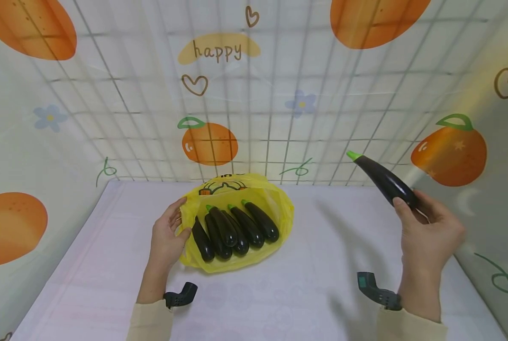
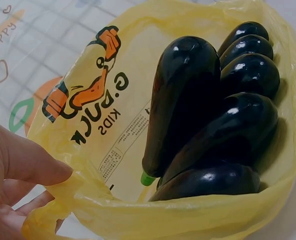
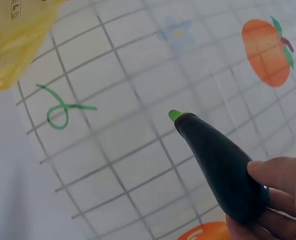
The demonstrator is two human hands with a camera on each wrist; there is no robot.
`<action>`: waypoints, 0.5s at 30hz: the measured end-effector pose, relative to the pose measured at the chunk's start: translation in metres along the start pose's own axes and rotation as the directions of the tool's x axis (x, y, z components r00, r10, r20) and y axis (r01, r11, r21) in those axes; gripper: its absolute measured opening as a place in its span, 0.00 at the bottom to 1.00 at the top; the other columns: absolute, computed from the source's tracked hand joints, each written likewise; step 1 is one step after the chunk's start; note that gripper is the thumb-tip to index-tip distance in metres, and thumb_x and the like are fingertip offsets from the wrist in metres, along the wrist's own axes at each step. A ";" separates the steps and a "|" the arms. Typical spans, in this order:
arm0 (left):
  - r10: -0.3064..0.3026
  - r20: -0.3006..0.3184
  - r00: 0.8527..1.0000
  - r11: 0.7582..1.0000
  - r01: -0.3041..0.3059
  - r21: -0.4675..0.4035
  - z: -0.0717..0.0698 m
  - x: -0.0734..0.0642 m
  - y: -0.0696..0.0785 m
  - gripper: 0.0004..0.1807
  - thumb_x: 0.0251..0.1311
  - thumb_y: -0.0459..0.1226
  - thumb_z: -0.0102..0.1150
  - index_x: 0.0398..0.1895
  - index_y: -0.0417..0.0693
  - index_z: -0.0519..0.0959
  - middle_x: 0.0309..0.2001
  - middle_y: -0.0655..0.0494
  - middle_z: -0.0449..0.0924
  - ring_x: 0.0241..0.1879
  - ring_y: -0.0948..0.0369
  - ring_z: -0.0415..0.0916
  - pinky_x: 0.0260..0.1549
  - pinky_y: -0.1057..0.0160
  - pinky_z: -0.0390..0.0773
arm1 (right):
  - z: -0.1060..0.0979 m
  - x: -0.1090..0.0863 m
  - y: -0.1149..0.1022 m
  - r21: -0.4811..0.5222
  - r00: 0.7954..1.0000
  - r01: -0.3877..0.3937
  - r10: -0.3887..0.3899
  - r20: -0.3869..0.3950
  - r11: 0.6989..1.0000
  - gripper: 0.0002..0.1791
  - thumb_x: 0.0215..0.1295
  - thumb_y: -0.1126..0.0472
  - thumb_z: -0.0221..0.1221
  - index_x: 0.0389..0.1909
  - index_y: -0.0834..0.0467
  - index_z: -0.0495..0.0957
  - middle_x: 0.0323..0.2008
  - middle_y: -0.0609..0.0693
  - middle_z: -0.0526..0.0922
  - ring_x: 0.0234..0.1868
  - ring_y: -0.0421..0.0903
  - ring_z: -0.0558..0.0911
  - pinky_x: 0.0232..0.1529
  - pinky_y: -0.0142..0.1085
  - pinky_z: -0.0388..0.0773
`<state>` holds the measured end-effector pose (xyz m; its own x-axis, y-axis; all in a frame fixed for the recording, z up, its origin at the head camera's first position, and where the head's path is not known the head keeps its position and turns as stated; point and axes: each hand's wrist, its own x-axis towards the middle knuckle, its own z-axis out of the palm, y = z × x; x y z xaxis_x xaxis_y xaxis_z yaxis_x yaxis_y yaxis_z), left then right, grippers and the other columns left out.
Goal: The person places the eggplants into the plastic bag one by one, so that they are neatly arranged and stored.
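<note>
A yellow plastic bag (image 1: pixel 279 208) with a duck print lies on the table, its mouth spread wide. Inside it several dark eggplants (image 2: pixel 185 95) with green stem ends lie side by side. My left hand (image 1: pixel 167 230) pinches the bag's left rim between thumb and fingers, as the left wrist view also shows. Off to the right, my right hand (image 1: pixel 433 232) grips the thick end of another eggplant (image 1: pixel 384 177) and holds it up above the table. In the right wrist view that eggplant's green stem end (image 3: pixel 175 115) points away from the hand.
The table has a pale cloth (image 1: pixel 254 303). Behind it rises a white grid wall (image 1: pixel 271 142) under a sheer sheet printed with oranges, hearts and flowers. Similar printed sheets close off the left (image 1: pixel 6 161) and right sides. A black wrist camera (image 1: pixel 181 294) sits on each wrist.
</note>
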<state>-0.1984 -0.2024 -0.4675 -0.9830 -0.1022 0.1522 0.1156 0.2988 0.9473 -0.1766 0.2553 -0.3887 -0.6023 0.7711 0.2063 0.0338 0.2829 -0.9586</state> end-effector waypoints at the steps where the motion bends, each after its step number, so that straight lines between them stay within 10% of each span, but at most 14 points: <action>1: 0.002 0.000 1.000 1.000 -0.002 0.001 0.000 0.000 0.000 0.42 0.62 0.15 0.59 0.78 0.52 0.69 0.76 0.50 0.67 0.76 0.50 0.63 0.74 0.52 0.68 | 0.001 -0.001 -0.001 0.001 1.000 0.011 -0.011 0.004 1.000 0.25 0.66 0.57 0.72 0.64 0.48 0.84 0.60 0.49 0.85 0.49 0.35 0.86 0.62 0.30 0.78; 15: 0.017 -0.006 1.000 1.000 -0.017 0.003 0.000 0.001 -0.002 0.41 0.62 0.15 0.59 0.77 0.52 0.70 0.76 0.51 0.67 0.75 0.50 0.65 0.74 0.52 0.69 | 0.017 -0.022 -0.014 0.115 0.984 0.146 -0.157 0.087 0.983 0.24 0.62 0.66 0.74 0.60 0.54 0.87 0.53 0.52 0.86 0.42 0.32 0.87 0.50 0.24 0.83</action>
<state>-0.1993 -0.2033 -0.4693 -0.9801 -0.1030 0.1698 0.1316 0.3038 0.9436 -0.1776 0.2246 -0.3831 -0.6674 0.6645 0.3360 -0.1465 0.3252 -0.9342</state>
